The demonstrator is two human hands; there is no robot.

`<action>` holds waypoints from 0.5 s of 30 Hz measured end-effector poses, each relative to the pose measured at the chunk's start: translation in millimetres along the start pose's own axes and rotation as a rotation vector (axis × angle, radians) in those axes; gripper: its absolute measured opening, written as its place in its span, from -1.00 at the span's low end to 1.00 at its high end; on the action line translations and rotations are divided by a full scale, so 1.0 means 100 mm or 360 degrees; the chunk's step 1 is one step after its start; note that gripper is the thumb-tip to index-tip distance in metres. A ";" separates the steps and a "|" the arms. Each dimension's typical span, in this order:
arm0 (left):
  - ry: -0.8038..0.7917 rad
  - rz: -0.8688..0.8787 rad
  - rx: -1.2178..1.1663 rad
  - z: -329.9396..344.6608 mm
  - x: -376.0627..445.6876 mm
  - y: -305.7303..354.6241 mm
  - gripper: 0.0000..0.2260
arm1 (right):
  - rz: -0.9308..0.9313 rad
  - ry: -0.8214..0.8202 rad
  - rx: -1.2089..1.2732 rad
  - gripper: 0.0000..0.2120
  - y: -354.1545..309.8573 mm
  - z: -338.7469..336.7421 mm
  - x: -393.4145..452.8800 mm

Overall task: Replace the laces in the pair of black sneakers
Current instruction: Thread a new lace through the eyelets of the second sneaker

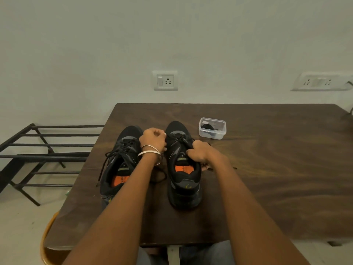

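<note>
Two black sneakers with orange insoles stand side by side on the dark wooden table [267,169], toes pointing away from me. The left sneaker [122,161] has loose black laces trailing off its left side. My left hand [152,139], bangles on its wrist, is curled at the lacing of the right sneaker [183,175] and seems to pinch a black lace. My right hand [200,152] grips the right side of that sneaker's collar by the tongue. A loose lace end lies just right of my right wrist.
A small clear plastic box [212,128] holding something black stands beyond the right sneaker. A black metal rack [38,150] stands on the floor to the left. Wall sockets [165,80] sit behind the table. A yellow chair edge [44,243] shows at lower left.
</note>
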State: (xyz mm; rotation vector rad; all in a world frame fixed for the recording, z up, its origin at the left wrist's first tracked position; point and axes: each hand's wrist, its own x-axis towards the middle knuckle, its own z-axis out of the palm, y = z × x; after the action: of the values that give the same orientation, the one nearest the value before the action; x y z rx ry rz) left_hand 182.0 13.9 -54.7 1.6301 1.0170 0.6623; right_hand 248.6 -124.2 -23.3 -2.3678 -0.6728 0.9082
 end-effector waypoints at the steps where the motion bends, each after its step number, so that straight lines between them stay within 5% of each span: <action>1: 0.0039 0.0191 0.0221 -0.02 0.03 0.01 -0.93 | 0.0005 -0.0004 -0.0001 -0.95 0.00 0.00 0.00; 7: -0.0364 0.0875 0.1089 0.00 0.01 0.18 -0.84 | 0.0014 0.0003 -0.0112 -0.85 -0.04 0.01 0.00; 10: -0.0564 0.0750 0.1461 0.08 -0.08 0.31 -0.79 | 0.0013 0.0024 -0.0186 -0.85 -0.05 0.01 -0.01; 15: -0.0585 0.0459 0.1492 0.20 -0.08 0.42 -0.74 | 0.0004 0.0029 -0.0266 -0.88 -0.07 0.02 -0.02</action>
State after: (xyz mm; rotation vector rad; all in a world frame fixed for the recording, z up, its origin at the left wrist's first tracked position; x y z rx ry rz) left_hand 207.0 -6.7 -19.7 2.6269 0.8617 0.0067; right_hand 243.9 -119.9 -18.8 -2.5210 -0.7654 0.8605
